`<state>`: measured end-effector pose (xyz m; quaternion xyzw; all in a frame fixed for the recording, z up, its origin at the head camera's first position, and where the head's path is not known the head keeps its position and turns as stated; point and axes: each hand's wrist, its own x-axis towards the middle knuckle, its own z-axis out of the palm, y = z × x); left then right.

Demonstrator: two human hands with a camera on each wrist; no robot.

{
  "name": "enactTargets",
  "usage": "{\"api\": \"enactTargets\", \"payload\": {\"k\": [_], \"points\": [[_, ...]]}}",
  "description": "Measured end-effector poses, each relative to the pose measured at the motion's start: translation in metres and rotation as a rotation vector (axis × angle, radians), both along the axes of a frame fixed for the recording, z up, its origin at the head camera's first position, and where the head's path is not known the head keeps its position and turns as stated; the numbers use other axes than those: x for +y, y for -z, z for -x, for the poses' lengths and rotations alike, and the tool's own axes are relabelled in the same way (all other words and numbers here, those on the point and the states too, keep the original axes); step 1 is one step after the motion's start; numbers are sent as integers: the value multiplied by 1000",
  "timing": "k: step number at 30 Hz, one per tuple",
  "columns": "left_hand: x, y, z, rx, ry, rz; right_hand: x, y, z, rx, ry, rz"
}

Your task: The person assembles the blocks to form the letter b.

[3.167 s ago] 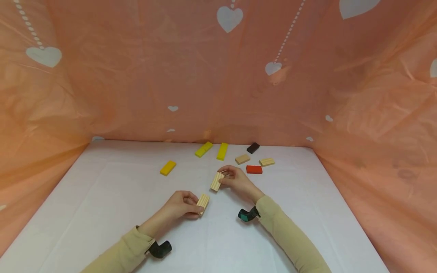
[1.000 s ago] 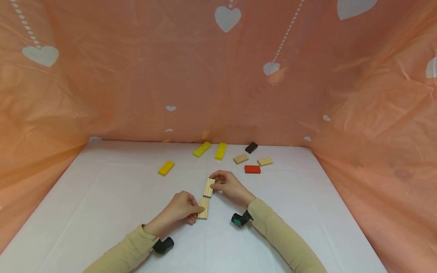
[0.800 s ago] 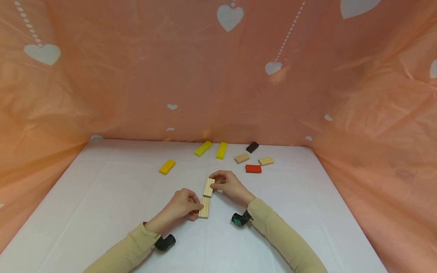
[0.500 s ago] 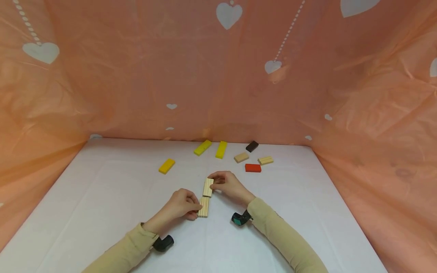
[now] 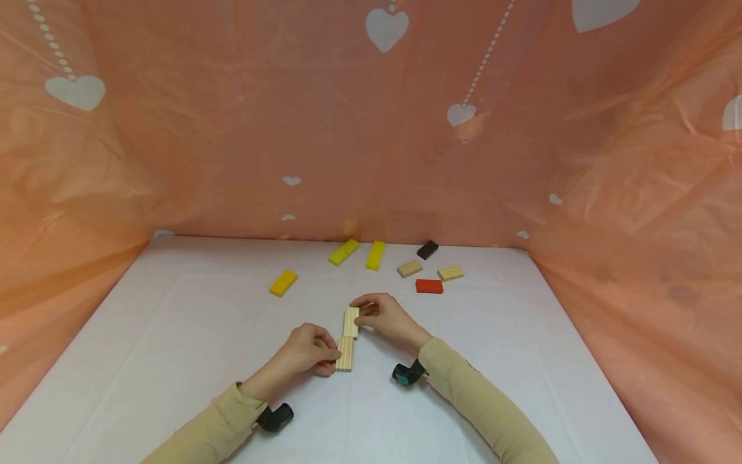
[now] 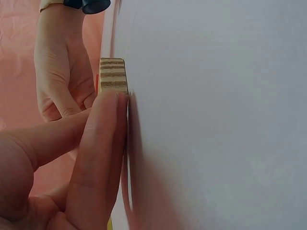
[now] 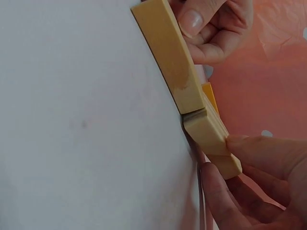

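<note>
In the head view my left hand [image 5: 313,351] pinches a striped wooden block [image 5: 344,354] by its left side, near the middle of the white table. My right hand [image 5: 385,319] pinches a second wooden block [image 5: 350,322] just beyond it, from the right side. Both blocks stand end to end, the far one slightly offset. The left wrist view shows the near block's striped end [image 6: 113,74] above my fingertips. Seen from the right wrist, the ends of the near block [image 7: 170,57] and the far block [image 7: 206,132] meet or almost meet, at a slight angle.
Beyond the hands lie several loose blocks: an orange-yellow one [image 5: 283,283], two yellow ones [image 5: 344,252], a black one [image 5: 428,250], a red one [image 5: 429,286], a plain wooden one [image 5: 409,269] and a striped one [image 5: 450,273]. A pink-orange curtain [image 5: 324,129] surrounds the table [image 5: 174,322].
Both blocks were apart and slanted; they have been straightened and brought end to end. My right hand has moved left and nearer with its block. My left hand has shifted little. The loose blocks stay put.
</note>
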<state>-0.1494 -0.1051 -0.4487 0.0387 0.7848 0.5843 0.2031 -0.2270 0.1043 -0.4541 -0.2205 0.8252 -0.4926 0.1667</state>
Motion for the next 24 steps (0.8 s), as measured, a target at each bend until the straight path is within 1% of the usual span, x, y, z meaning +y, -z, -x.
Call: {"api": "enactTargets", "payload": {"k": [10,11,17,18,24], "points": [[-2,-2,-3,-25,-6,-15,-5,2,-1,-4,8,0],[-2,-2,-3,-23,-5,-17,-6,-3,-4,-2,5,6],[-4,1,-3,-22,2,-34,-9,-7,-8,-2,2,-1],[-4,1,-3,-22,3,-36,-9,-3,-5,-3,5,-6],[-4,2,-3,-32,2,-48,-10,0,-4,-5,6,-4]]}}
